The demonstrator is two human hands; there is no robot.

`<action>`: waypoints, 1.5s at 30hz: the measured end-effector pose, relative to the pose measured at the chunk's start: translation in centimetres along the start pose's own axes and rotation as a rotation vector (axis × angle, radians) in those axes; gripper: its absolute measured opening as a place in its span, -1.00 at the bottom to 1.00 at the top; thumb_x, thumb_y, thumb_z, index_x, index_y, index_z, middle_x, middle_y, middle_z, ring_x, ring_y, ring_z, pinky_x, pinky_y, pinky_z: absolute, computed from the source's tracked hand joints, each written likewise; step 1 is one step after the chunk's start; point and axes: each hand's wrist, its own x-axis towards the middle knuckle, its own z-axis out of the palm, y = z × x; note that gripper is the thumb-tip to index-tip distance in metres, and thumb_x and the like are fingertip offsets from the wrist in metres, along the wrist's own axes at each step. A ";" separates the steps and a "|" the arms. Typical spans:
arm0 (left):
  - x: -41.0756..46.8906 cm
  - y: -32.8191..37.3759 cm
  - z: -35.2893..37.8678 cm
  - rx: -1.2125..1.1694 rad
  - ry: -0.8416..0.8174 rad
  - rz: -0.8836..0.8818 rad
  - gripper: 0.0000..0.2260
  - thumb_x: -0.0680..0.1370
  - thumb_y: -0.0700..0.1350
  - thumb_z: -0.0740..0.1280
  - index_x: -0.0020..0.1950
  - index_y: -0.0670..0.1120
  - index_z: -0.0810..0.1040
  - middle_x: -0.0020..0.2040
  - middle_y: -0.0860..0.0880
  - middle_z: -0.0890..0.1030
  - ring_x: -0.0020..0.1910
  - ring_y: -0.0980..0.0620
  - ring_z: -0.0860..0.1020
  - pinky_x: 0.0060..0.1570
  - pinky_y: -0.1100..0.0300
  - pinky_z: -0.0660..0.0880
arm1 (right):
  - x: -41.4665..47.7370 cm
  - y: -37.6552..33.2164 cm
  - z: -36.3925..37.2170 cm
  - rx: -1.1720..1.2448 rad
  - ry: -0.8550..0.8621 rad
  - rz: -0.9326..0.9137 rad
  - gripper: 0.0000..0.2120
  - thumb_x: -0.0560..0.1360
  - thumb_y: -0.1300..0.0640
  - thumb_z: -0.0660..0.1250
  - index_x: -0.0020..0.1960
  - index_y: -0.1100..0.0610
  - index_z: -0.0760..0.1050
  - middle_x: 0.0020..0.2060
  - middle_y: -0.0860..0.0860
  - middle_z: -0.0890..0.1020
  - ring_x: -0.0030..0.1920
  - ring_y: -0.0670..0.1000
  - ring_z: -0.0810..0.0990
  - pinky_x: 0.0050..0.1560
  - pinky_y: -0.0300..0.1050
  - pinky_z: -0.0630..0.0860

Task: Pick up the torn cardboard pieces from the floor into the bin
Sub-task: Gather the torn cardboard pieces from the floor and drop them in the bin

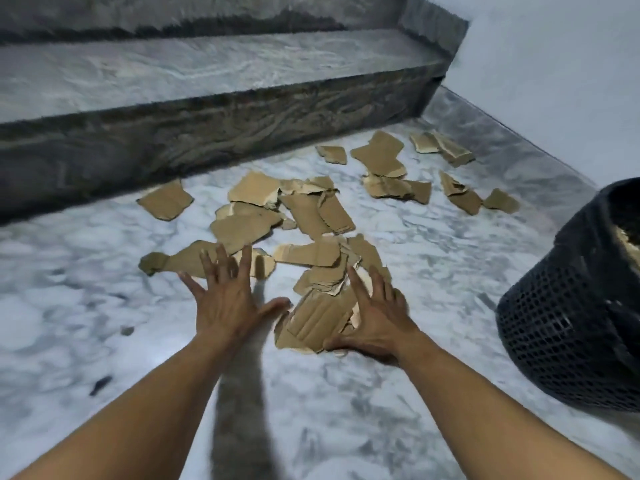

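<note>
Several torn brown cardboard pieces lie scattered over the marble floor, in a middle cluster and a far right group. My left hand is spread with straight fingers just left of a near pile of pieces, its thumb close to the pile. My right hand lies on the right side of that pile, fingers straight. A black mesh bin stands at the right edge, with cardboard scraps visible inside it.
A dark marble step runs across the back, with a second step above it. A white wall closes the right side. Small dark bits of debris lie on the floor at the left.
</note>
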 end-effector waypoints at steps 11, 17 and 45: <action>9.6 0.9 1.6 -0.226 -0.232 0.114 0.22 0.03 0.79 0.02 0.53 0.35 -0.41 0.64 -0.07 -0.33 0.56 -0.20 -0.43 0.37 -0.34 -0.52 | 14.3 -1.0 -1.3 0.008 0.119 -0.108 0.01 0.19 -0.74 0.04 0.47 -0.47 -0.34 0.61 0.05 -0.23 0.58 0.14 -0.27 0.43 0.39 -0.28; 9.4 2.4 2.5 -0.072 -0.063 0.106 0.18 0.08 0.77 0.03 0.59 0.31 -0.22 0.67 -0.10 -0.15 0.62 -0.24 -0.24 0.42 -0.45 -0.34 | 19.0 -3.9 -2.6 0.321 0.393 0.146 0.01 0.31 -0.68 -0.07 0.56 -0.08 0.00 0.50 0.13 0.23 0.47 0.19 0.17 0.41 0.27 0.11; 7.0 14.6 -9.8 -0.989 0.091 0.241 -0.13 0.26 0.34 0.51 0.51 0.20 0.30 0.09 0.41 0.54 0.00 0.52 0.50 -0.14 0.60 0.36 | 6.6 -3.9 -16.7 0.986 0.449 0.070 -0.60 0.66 0.13 0.17 0.45 -0.19 0.33 0.39 -0.02 0.48 0.18 -0.03 0.46 0.16 -0.11 0.39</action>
